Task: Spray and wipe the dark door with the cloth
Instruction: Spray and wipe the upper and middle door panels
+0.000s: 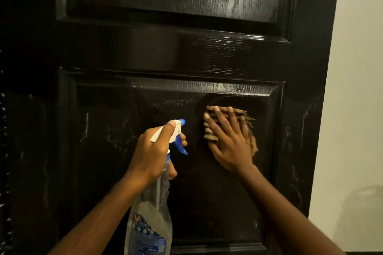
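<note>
Our right hand (230,141) presses a striped cloth (209,135) flat, fingers spread, on the door's (186,51) lower panel. Our left hand (153,155) grips a spray bottle (151,213) before the same door; its blue label is unreadable.

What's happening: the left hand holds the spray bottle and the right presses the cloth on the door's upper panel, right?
No. In the head view the right hand presses the cloth on the lower panel; the left hand holds the spray bottle.
</note>
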